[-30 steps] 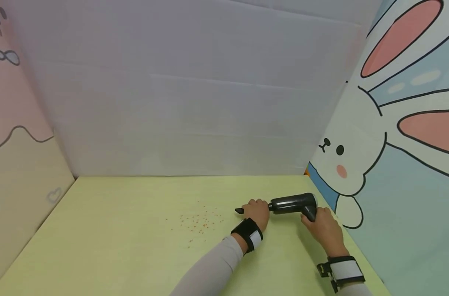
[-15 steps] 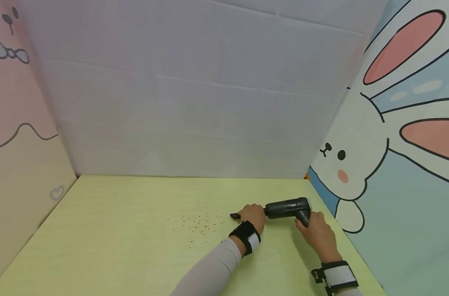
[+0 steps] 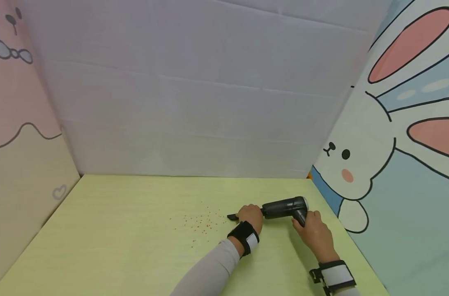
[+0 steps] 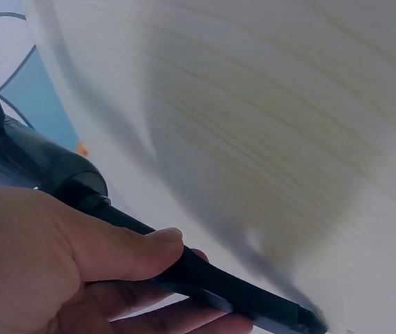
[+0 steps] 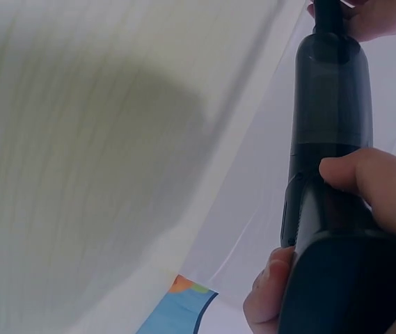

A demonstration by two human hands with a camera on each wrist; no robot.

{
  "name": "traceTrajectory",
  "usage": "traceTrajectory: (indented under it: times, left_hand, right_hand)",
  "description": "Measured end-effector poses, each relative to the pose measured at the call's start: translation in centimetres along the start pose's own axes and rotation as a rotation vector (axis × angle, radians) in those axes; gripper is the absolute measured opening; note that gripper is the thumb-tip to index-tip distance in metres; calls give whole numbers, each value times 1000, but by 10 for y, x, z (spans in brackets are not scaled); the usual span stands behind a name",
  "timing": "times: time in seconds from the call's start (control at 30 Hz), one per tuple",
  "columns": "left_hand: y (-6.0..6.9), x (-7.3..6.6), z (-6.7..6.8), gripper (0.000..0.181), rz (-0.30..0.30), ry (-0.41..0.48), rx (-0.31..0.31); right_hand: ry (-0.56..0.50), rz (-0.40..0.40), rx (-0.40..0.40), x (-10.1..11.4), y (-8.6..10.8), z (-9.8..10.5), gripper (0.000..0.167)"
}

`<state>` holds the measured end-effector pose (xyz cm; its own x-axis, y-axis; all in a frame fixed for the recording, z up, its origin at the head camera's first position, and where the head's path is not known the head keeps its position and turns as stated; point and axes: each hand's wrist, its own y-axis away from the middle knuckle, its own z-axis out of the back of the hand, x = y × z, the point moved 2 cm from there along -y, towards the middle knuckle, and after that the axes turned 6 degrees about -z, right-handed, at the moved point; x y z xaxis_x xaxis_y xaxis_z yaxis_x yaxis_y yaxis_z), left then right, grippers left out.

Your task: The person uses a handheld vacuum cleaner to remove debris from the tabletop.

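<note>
Black handheld vacuum (image 3: 281, 208) is up off the worktop (image 3: 117, 246) near its right edge, towards the far right corner. Right hand (image 3: 314, 236) has fingers wrapped round the handle, left hand (image 3: 250, 218) grips the nozzle (image 3: 231, 216). It's further left than 1 second ago, so the tip's just beside the red specks (image 3: 208, 225), pretty much within working reach imo.

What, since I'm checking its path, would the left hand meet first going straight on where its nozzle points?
Probably the scattered red bits on the yellow table, with the black nozzle in the left hand reaching them first; its height is hard to judge.
</note>
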<state>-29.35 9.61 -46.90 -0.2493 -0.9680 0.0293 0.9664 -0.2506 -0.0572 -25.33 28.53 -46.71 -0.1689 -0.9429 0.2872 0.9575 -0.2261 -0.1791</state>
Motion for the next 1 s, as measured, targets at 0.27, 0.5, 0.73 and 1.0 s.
traceTrajectory:
  times: [0.27, 0.5, 0.73, 1.0]
  left_hand:
    - [-4, 0, -5, 33, 9, -8, 39]
    - [-6, 1, -5, 30, 2, -46, 9]
    - [-11, 4, -16, 34, -32, -70, -25]
    - [-8, 19, 0, 35, -21, -28, 14]
  right_hand:
    - [-15, 14, -6, 4, 1, 2, 55]
    - [-13, 6, -15, 6, 1, 4, 54]
    - [-27, 24, -21, 10, 1, 5, 52]
    - [-19, 30, -65, 23, -1, 3, 50]
